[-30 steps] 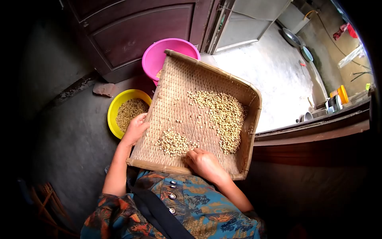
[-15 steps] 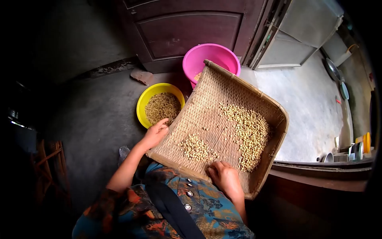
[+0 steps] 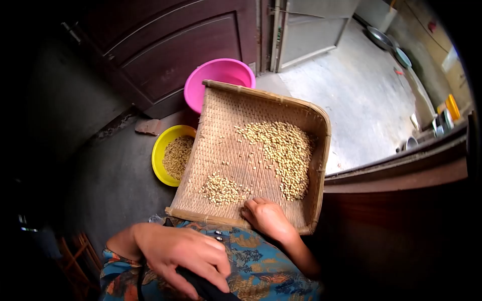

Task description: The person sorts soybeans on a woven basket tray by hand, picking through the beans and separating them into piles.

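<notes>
A woven bamboo tray [image 3: 231,140] lies across my lap, tilted in view. A large heap of pale beans [image 3: 286,155] spreads along its right side, and a smaller pile [image 3: 221,189] sits near its front edge. My right hand [image 3: 266,216] rests inside the tray at the front, fingers curled and tips hidden, just right of the small pile. Close to the camera, my left hand [image 3: 188,251] is over my front, its fingers wrapped on a black strap [image 3: 208,287].
Left of the tray stands a yellow bowl [image 3: 158,155] holding brownish grains. A pink basin [image 3: 193,90] is behind the tray, before a dark door [image 3: 186,50]. A brick piece [image 3: 148,126] lies on the floor. A doorway sill runs along the right.
My left hand has left the tray's left edge and come back to the strap at my chest. My right hand stays at the small pile. The view has shifted.
</notes>
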Available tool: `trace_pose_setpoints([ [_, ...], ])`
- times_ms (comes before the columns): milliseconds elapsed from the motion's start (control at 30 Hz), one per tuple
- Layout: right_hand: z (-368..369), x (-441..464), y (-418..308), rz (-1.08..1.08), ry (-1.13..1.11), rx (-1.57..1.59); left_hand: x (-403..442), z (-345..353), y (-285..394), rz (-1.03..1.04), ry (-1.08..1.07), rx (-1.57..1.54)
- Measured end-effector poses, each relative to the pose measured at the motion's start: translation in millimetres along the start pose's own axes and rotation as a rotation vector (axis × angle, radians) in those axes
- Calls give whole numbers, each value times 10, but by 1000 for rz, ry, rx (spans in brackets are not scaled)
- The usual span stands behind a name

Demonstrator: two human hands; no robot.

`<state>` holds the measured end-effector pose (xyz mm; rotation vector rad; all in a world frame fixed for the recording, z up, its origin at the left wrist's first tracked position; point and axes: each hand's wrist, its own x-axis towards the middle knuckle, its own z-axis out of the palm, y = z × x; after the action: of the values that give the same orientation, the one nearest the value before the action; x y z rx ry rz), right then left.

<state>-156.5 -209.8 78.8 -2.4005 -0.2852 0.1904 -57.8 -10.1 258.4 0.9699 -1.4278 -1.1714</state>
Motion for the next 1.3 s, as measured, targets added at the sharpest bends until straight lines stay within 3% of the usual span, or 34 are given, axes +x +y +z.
trace_pose_setpoints([
  [333,174,-11,99,-9,89,5,430,102,-10,-114,-320,108],
  [467,208,-3,134,-24,128,12,575,203,-31,-61,-218,433],
  [567,228,-21,148,-16,113,-4,744,336,-58,22,-247,538],
  [600,208,-19,140,-7,94,-15,807,392,-1,-57,-295,523],
  [667,207,-25,149,-1,87,-14,1032,512,-99,167,-95,634],
  [733,230,-26,178,-7,109,7,1210,627,-128,305,-59,672],
  [800,191,-27,150,7,88,2,1312,784,-80,355,-183,638],
  [900,190,-16,121,2,79,-31,1378,1006,-177,540,-166,328],
  [1000,201,5,88,12,73,-58,1396,1120,-256,611,-158,253],
  [1100,204,22,93,24,68,-65,1482,1234,-225,727,24,340],
  [1200,206,27,113,41,44,-44,1532,1435,-219,704,170,369],
  [1300,210,36,88,59,31,-39,1571,1465,-218,746,230,579],
])
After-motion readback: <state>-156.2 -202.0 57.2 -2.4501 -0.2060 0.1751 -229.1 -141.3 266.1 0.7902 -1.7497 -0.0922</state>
